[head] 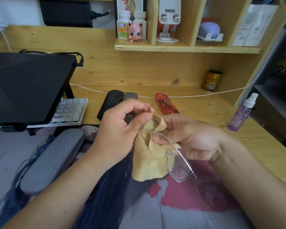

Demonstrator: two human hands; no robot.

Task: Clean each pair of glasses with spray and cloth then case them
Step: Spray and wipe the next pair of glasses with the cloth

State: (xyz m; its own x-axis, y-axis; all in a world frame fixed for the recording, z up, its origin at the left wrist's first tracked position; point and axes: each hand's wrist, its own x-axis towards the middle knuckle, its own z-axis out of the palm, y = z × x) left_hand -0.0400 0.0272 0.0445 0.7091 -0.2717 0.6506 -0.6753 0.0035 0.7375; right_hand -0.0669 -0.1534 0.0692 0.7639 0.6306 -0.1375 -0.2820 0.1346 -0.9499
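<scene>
A pair of thin-rimmed clear glasses hangs in front of me above my lap. My left hand pinches the frame near one lens, with a temple arm sticking up past my fingers. My right hand holds a tan cloth wrapped over that lens, thumb pressing on it. The other lens shows bare at the lower right. A purple spray bottle stands on the desk to the right. A black case and a red case lie on the desk behind my hands.
A dark screen on a stand and a white keyboard fill the left. A can and a white cable lie at the desk's back. Shelves above hold bottles and a pink figure. A grey chair armrest sits lower left.
</scene>
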